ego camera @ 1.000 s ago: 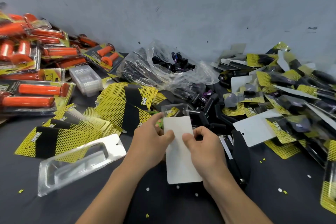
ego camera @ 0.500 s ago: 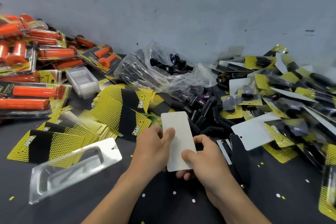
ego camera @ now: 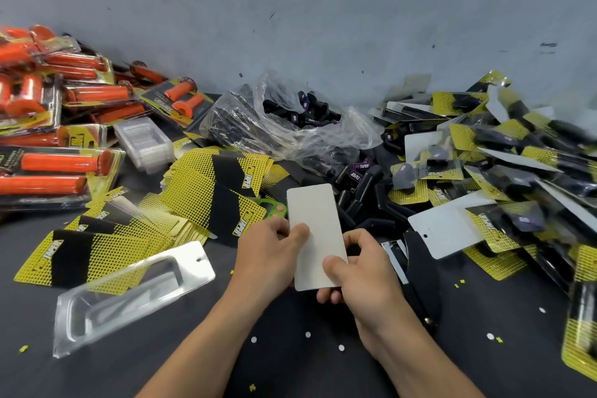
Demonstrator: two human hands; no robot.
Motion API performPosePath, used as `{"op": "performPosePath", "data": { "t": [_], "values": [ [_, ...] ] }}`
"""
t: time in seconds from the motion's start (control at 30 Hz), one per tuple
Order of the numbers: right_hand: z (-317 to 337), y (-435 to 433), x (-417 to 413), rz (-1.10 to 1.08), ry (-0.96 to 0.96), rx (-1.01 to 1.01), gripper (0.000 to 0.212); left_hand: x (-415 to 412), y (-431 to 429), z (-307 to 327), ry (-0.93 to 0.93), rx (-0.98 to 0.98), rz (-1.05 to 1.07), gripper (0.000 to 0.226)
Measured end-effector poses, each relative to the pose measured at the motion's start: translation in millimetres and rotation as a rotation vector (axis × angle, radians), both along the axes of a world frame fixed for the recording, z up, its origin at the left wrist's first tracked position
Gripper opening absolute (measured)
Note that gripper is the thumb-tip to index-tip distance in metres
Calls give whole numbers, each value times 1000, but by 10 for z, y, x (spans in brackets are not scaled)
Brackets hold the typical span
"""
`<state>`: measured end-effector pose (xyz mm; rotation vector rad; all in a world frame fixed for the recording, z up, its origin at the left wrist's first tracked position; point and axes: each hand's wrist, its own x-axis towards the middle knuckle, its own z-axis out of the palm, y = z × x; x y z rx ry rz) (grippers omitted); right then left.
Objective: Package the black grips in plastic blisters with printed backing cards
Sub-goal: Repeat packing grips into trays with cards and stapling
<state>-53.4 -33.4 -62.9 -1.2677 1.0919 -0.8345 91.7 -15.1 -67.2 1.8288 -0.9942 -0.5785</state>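
Both hands hold one backing card (ego camera: 315, 226), its plain white back facing me, just above the dark table. My left hand (ego camera: 271, 255) pinches its left edge with the thumb on top. My right hand (ego camera: 358, 271) grips its lower right corner, thumb on the card, fingers curled beneath. Whatever is under the card is hidden. Loose black grips (ego camera: 365, 194) lie in a heap right behind the card. More printed yellow-and-black cards (ego camera: 206, 194) are fanned out to the left. An empty clear blister (ego camera: 129, 294) lies at the front left.
Packaged orange grips (ego camera: 55, 145) pile up at the far left, beside a stack of clear blisters (ego camera: 143, 142). A clear bag of black grips (ego camera: 290, 119) sits against the grey wall. Finished black-grip packs (ego camera: 504, 165) cover the right side. A dark stapler-like tool (ego camera: 420, 271) lies right of my hand.
The card has risen off the table and tipped away from me. My right hand slid from its upper right edge down to the lower right corner; the left stays on the left edge.
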Motion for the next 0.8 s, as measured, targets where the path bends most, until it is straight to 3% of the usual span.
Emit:
{"op": "performPosePath", "data": {
  "t": [0.17, 0.3, 0.43, 0.63, 0.8],
  "values": [
    [38, -8, -15, 88, -8, 59, 39, 101, -22, -31, 136, -94, 88, 3],
    [40, -9, -11, 108, 23, 68, 54, 164, -13, -18, 151, -152, 158, 22],
    [54, -6, -22, 121, 51, 73, 56, 193, 14, 21, 82, -184, 169, 38],
    [106, 16, -51, 186, 53, 78, 57, 277, 23, 77, 36, -308, 249, 18],
    [115, 48, -24, 104, 26, 31, 53, 349, 24, 80, -118, -289, 319, 21]
  ]
}}
